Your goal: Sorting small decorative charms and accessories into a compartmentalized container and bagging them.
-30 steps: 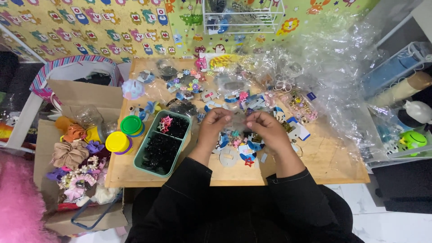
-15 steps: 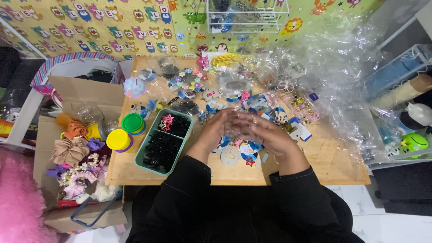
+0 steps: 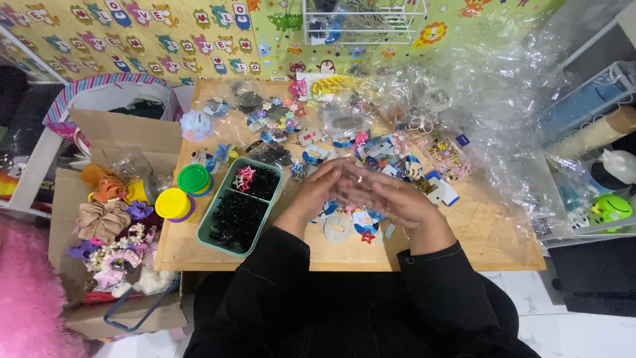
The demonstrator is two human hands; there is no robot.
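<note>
The left hand (image 3: 317,191) and right hand (image 3: 391,197) met fingertip to fingertip over the wooden table (image 3: 464,232), pinching a small clear plastic packet (image 3: 349,178) between them, just right of the green tray (image 3: 240,205) of black clips.

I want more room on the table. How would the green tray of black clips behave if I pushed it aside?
The green tray looks rigid and flat-bottomed, so it would probably slide rather than tip. It seems well filled with black clips, so likely fairly heavy. The loose clips may rattle and shift.
</note>
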